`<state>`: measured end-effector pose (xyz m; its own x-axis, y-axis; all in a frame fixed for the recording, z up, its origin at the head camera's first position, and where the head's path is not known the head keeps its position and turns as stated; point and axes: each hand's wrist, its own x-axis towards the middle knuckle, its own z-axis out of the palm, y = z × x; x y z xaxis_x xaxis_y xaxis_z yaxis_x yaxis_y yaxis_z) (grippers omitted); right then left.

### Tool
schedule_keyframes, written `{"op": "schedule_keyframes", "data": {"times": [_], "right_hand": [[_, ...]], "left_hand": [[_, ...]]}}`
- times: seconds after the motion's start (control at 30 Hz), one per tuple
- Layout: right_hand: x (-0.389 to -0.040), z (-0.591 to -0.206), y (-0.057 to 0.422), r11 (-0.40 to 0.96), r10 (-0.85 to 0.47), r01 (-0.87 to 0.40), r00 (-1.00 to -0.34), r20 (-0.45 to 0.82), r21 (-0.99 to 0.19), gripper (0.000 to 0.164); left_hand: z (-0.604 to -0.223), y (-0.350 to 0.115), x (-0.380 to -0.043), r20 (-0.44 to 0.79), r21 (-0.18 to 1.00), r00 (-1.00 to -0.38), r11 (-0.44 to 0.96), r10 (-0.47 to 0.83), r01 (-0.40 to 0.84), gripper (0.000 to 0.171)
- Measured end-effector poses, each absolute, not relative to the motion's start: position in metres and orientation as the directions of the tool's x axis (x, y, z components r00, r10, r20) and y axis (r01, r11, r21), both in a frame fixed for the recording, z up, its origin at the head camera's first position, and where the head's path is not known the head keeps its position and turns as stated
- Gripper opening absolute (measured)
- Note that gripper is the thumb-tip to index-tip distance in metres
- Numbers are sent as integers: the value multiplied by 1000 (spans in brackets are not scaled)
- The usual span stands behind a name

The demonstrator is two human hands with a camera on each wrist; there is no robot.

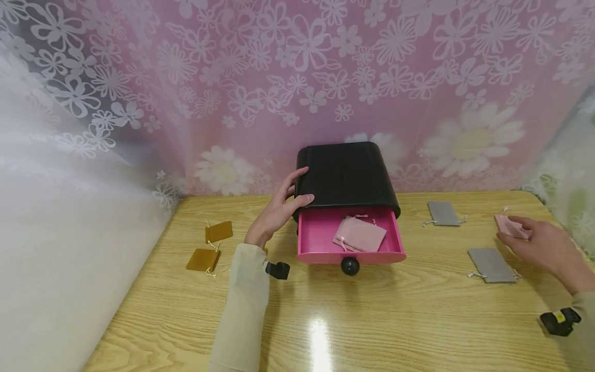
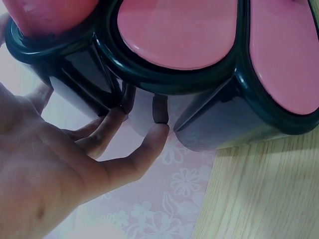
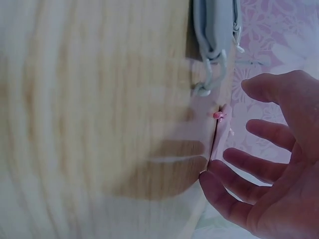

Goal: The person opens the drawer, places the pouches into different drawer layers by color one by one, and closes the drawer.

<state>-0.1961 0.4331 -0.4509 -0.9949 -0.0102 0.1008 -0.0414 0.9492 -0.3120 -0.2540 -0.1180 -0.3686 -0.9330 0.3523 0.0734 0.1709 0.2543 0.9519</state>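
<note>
A black drawer box (image 1: pixel 345 173) stands at the back middle with its pink drawer (image 1: pixel 310 237) pulled out. Pale pink drawstring pouches (image 1: pixel 364 235) lie overlapping inside that drawer. Spread along the box's left side, my left hand (image 1: pixel 274 212) touches it with fingers and thumb; the left wrist view shows the thumb against its glossy black wall (image 2: pixel 214 124). At the far right, my right hand (image 1: pixel 546 248) is over another pale pink pouch (image 1: pixel 506 226). The right wrist view shows that hand's fingers loosely bent, with fingertips beside the pouch (image 3: pixel 222 132), not closed on it.
Two grey pouches (image 1: pixel 443 213) (image 1: pixel 491 265) lie on the wooden table (image 1: pixel 372 320) between the box and my right hand. Left of the box are two brown pouches (image 1: pixel 218 232) (image 1: pixel 203 260). A flowered curtain (image 1: pixel 297 77) hangs behind the table.
</note>
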Motion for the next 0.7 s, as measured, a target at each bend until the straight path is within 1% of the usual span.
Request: {"op": "schedule_keyframes", "data": {"times": [0.3, 0.53, 0.63, 0.7], "right_hand": [[-198, -451, 436, 956, -8, -7, -1000, -4, -293, 74], [-197, -454, 436, 958, -47, -62, -997, 57, -281, 61], [-196, -455, 437, 958, -52, -73, -995, 81, -278, 59], [-195, -455, 438, 960, -44, -64, -996, 80, -274, 60]], "left_hand": [[-370, -118, -256, 80, 955, -929, 240, 361, 175, 62], [-371, -118, -255, 81, 959, -931, 228, 356, 170, 62], [-371, -118, -255, 86, 958, -930, 227, 357, 176, 62], [-371, -118, -256, 88, 958, -929, 224, 359, 178, 62]]}}
